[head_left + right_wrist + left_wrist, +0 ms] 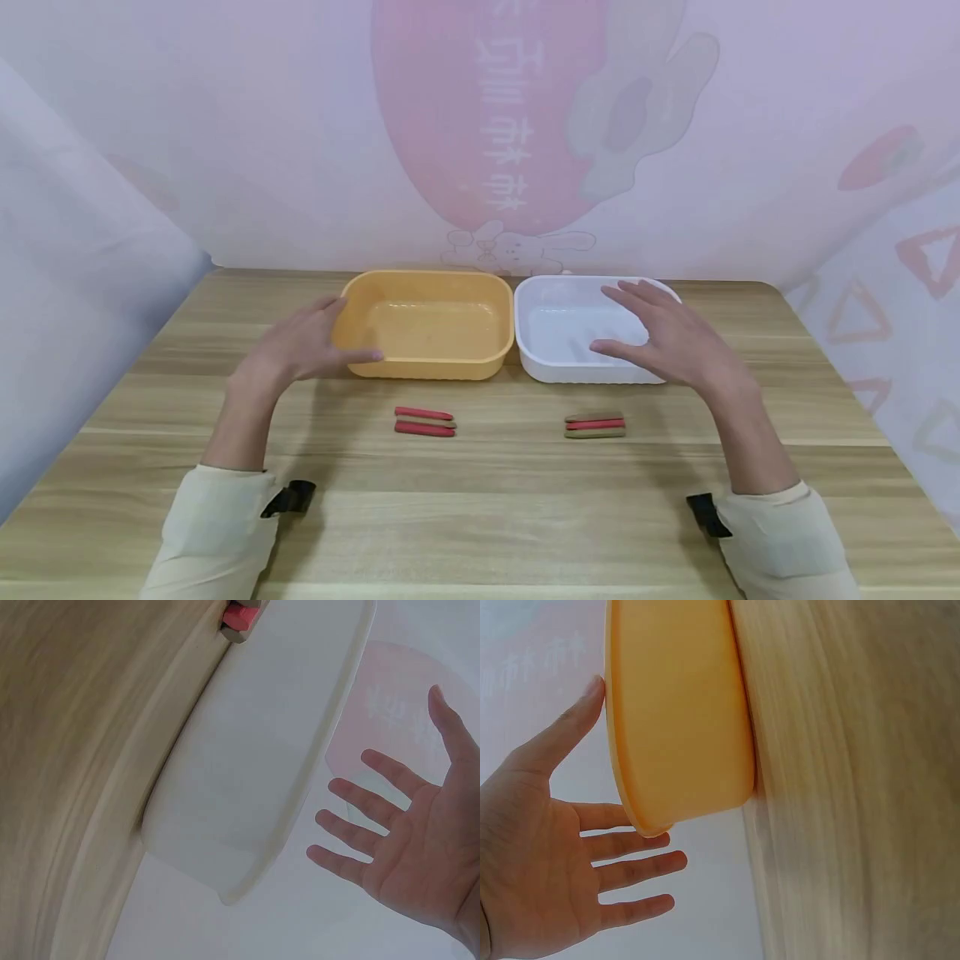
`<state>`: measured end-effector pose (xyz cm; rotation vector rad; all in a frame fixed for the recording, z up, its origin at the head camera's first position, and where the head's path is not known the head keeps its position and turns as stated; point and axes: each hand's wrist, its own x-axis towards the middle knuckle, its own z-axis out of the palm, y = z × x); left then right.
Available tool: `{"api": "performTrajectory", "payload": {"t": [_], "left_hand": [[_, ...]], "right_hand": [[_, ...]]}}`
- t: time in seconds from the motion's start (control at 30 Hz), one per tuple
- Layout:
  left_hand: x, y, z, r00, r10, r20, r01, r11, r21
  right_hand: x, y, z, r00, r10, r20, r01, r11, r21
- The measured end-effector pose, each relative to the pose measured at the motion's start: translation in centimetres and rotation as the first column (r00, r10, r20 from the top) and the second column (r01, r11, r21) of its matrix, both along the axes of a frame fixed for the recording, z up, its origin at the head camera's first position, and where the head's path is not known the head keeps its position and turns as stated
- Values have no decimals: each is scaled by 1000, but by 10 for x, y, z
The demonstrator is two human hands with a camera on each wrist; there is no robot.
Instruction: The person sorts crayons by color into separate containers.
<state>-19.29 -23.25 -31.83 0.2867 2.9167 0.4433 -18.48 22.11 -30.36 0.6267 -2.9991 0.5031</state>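
Note:
A yellow plastic basin stands at the back of the table, beside a white plastic basin. My left hand is at the yellow basin's left end, fingers extended and thumb by the front rim. In the left wrist view the thumb is at the rim's edge; whether it touches is unclear. Over the right part of the white basin hovers my right hand, its fingers spread and holding nothing. Two small groups of short crayon-like sticks lie in front: red and brown ones at left, brown, red and olive ones at right.
The wood-grain table ends at a pale printed backdrop just behind the basins. White fabric hangs along the left side. A black strap is on the left sleeve and another black strap on the right.

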Motion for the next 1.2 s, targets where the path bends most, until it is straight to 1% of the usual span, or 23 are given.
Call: {"api": "performTrajectory", "payload": {"t": [0.1, 0.27, 0.43, 0.53, 0.63, 0.73, 0.8, 0.87, 0.97, 1.07, 1.13, 1.2], "left_hand": [[-1, -2, -1, 1000, 4, 16, -4, 1000, 12], [-2, -6, -2, 999, -7, 38, 5, 999, 52], [-4, -10, -3, 998, -15, 58, 10, 996, 88], [-6, -11, -4, 998, -19, 62, 12, 993, 115], [-7, -13, -5, 998, -27, 64, 18, 989, 144], [-7, -14, -5, 997, -26, 77, 14, 988, 156], [-6, -15, -5, 996, -26, 85, 12, 987, 157], [-6, -15, -5, 995, -24, 97, 8, 987, 159], [-6, -16, -5, 994, -27, 106, 9, 987, 163], [-6, -17, -5, 993, -28, 116, 8, 986, 166], [-6, -17, -5, 992, -31, 121, 10, 986, 169], [-6, -18, -6, 992, -40, 118, 18, 983, 183]], "right_hand": [[0, -2, 0, 1000, 13, 0, -13, 1000, -27], [0, -6, 0, 999, 34, 1, -34, 998, -59], [2, -14, 0, 998, 56, 24, -53, 992, -114], [2, -21, 0, 995, 98, 21, -94, 982, -163], [3, -30, -1, 985, 173, 21, -164, 960, -227], [5, -43, -3, 964, 263, 48, -237, 923, -303], [6, -53, -5, 940, 334, 66, -293, 894, -339], [9, -64, -6, 910, 407, 85, -352, 863, -362], [13, -81, -9, 855, 506, 114, -437, 821, -367], [15, -97, -13, 816, 559, 149, -486, 802, -348], [15, -106, -18, 801, 572, 177, -498, 801, -333], [14, -113, -23, 793, 578, 193, -505, 800, -322]]}}
